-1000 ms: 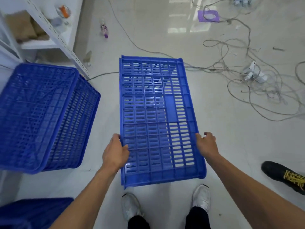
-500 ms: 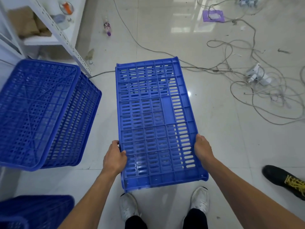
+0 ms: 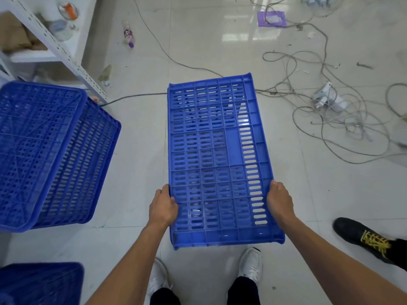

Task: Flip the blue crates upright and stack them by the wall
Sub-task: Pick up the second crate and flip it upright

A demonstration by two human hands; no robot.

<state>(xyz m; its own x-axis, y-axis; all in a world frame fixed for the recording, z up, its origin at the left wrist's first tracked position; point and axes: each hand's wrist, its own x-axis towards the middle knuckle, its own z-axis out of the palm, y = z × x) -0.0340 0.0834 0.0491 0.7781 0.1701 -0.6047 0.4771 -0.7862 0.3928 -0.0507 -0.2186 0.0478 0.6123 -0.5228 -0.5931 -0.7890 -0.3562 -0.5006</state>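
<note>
I hold a blue slotted crate (image 3: 217, 159) in front of me, turned on its side so one long slotted wall faces up. My left hand (image 3: 163, 206) grips its left edge near the close end. My right hand (image 3: 279, 200) grips the right edge opposite. A stack of blue crates (image 3: 50, 150) lies upside down on the floor at the left, bases up. The corner of another blue crate (image 3: 39, 282) shows at the bottom left.
A white metal shelf (image 3: 66, 53) stands at the back left by the stack. Tangled cables (image 3: 330, 111) and a white power adapter (image 3: 328, 99) cover the floor at the right. A bottle (image 3: 128, 36) lies far back. Another person's black shoe (image 3: 365, 241) is at the right.
The held crate has lifted and tilted, its far end swinging slightly right. Both hands have kept their grip on its side edges. The stack at the left has not moved.
</note>
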